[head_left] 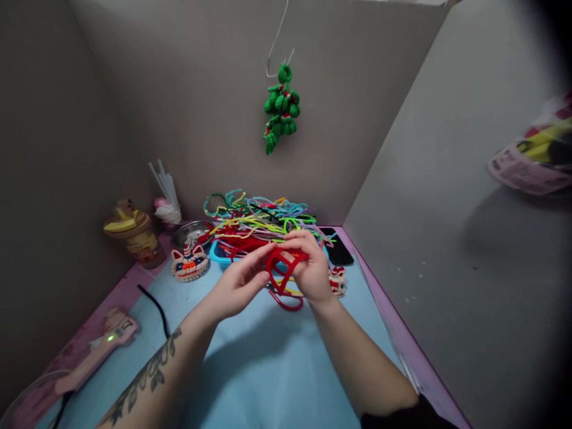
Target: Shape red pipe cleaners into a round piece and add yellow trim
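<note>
Above the blue mat, my right hand (pixel 310 268) grips a red pipe-cleaner shape (pixel 270 271), bent into a small open frame with a crossing strip. My left hand (pixel 239 286) meets its left side, fingertips along the top edge and thumb near the lower side, closed lightly on it. Below the frame lies a pair of scissors with red handles (pixel 290 308), its blades mostly hidden. Directly behind my hands, a blue basket (pixel 217 255) is heaped with pipe cleaners (pixel 259 217) in many colours.
A pink glue gun (pixel 100 351) with a green light lies left, near a black pipe cleaner (pixel 155 304). Cream animal-face crafts (pixel 190 265) flank the basket. Behind are a metal bowl (pixel 193 232), a cup (pixel 140 241) and a phone (pixel 340 247). A green ornament (pixel 281 107) hangs overhead.
</note>
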### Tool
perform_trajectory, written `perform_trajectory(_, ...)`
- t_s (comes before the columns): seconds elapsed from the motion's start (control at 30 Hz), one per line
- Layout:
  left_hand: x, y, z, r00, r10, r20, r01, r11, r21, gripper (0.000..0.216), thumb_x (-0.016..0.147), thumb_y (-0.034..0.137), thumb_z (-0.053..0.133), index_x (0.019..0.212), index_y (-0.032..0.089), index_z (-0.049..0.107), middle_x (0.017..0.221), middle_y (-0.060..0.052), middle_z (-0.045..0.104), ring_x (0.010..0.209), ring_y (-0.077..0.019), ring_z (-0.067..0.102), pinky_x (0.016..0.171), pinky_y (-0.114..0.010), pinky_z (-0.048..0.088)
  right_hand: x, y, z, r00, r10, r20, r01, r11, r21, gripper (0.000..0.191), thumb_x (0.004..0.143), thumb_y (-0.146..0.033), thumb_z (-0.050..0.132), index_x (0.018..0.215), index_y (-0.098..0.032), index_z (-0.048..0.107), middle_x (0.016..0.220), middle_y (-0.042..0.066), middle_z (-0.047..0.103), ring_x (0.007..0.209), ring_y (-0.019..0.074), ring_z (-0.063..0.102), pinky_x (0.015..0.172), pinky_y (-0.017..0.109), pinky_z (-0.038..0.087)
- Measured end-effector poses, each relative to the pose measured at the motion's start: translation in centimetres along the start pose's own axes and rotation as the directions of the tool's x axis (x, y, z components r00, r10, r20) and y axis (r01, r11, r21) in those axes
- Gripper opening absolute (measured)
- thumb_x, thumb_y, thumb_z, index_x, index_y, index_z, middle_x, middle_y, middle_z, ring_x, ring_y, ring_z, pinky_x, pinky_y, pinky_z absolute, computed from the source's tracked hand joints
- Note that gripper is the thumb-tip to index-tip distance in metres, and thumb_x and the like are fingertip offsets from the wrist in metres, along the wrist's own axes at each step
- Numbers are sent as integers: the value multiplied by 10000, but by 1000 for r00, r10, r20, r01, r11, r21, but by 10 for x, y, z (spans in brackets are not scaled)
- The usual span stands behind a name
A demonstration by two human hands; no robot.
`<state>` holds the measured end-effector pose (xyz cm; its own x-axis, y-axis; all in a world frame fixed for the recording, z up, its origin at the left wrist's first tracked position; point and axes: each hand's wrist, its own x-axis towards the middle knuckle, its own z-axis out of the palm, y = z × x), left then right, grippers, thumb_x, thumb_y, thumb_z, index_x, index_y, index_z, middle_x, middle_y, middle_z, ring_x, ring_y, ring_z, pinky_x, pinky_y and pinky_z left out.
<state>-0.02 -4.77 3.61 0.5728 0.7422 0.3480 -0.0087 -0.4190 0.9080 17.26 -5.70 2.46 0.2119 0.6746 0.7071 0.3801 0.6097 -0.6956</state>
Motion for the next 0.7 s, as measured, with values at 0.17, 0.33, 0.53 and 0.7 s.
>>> perform_trajectory(0.17, 1, -4, -5, 1000, 1, -23, 3, 979, 203, 462, 879, 278, 549, 1327, 166, 524, 1281, -126, 613, 1132, -229, 601, 941, -354, 505, -1, 4, -1, 964, -266, -20, 254, 938, -236, 282, 793, -244, 656, 1070, -245, 608, 1071, 77, 578, 1014, 226, 566, 882, 413, 487)
perform_trajectory(0.33, 1, -6, -10, 999, 49, 4, -48, 951, 306, 496, 839, 275, 613, 1315, 166, 524, 1286, -124, 609, 1071, -213, 637, 861, -316, 552, 1, 9, -7, 873, -466, 148, 488, 818, -304, 157, 815, -160, 610, 942, -251, 615, 924, 47, 623, 941, 211, 562, 852, 408, 479)
perform_trajectory(0.53, -1, -9, -7, 959, 278, -46, -176, 718, 673, 310, 841, 202, 585, 1144, 154, 628, 1065, -96, 721, 927, -190, 691, 836, -302, 555, -5, 9, -5, 853, -488, 184, 522, 802, -291, 128, 807, -121, 606, 865, -234, 599, 786, 23, 651, 808, 182, 582, 776, 369, 468)
perform_trajectory(0.7, -3, -23, 2, 842, 531, -95, -184, 448, 875, 263, 881, 144, 509, 1125, 144, 608, 974, -100, 735, 803, -179, 701, 759, -289, 555, -9, 4, 4, 875, -449, 180, 483, 786, -387, 160, 835, -163, 587, 979, -222, 624, 891, 64, 680, 871, 198, 598, 800, 365, 470)
